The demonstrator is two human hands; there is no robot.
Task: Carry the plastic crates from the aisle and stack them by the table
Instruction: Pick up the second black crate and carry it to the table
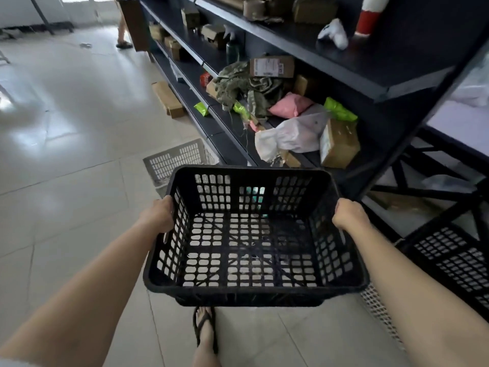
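While hands (158,214) (349,215) grip it, black crate (251,288) empty

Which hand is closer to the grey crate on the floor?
Left. The left hand grips the black crate near the grey crate; the right hand holds the opposite rim.

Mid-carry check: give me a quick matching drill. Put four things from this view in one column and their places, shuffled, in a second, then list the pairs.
Things:
1. black crate
2. light grey crate
3. pink bag
4. long cardboard box

Places:
A. on the dark shelf among parcels
B. on the floor farther down the aisle, against the shelf base
C. lifted, gripped by left hand and right hand
D. on the floor just beyond the black crate

Pairs: 1-C, 2-D, 3-A, 4-B
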